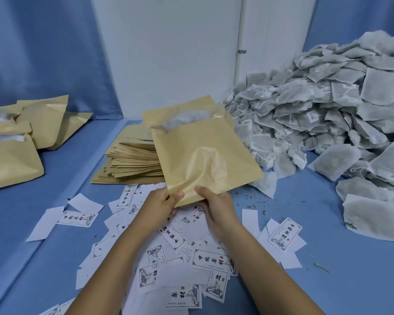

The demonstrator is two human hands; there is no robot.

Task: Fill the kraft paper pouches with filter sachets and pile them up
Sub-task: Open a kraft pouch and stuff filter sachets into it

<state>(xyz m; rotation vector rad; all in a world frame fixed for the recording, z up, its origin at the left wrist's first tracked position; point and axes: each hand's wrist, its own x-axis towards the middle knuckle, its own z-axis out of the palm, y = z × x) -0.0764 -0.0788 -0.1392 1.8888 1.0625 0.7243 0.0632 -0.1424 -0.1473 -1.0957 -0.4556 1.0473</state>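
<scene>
The person has the tan kraft paper pouch (203, 146) up off the blue table (328, 258), mouth facing away and gaping, a pale sachet showing inside; left hand (162, 204) and right hand (216, 206) both pinch only its bottom edge; tip it further and the sachet could slide right out; it's also well apart from the filled brown pouch pile (11, 142) at far left, so a sloppy toss might miss.

Left hand (162, 201) and right hand (216, 205) pinch the near edge of the kraft pouch (203, 146); behind it a flat pouch stack (132, 160), to its right the sachet heap (328, 105), to its left filled pouches (11, 151), beneath it printed labels (212, 261)
</scene>
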